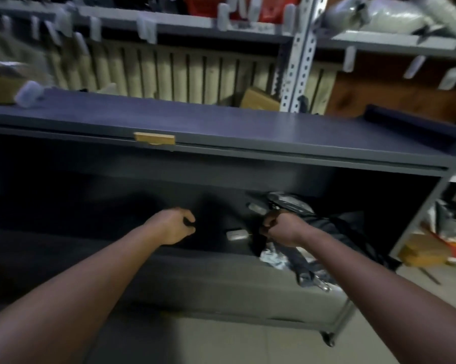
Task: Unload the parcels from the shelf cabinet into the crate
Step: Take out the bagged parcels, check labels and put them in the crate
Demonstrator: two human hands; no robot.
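Note:
Both my arms reach into the lower bay of the dark grey shelf cabinet [221, 282]. My left hand [174, 227] is curled, and it seems to pinch the edge of a black parcel [216, 232] that is hard to make out in the shadow. A white label [237, 234] shows on this parcel between my hands. My right hand [279, 228] grips the black plastic at the parcel's right side. Behind and below it lies a heap of black and silver parcels [313, 258] in the bay's right part. No crate is in view.
The cabinet's flat blue-grey top [221, 122] stands on castors [329, 340] on a tiled floor. Behind it are metal racks with an upright post [297, 61], cardboard boxes [258, 99] and wrapped bags [395, 17]. More boxes [424, 250] sit low at the right.

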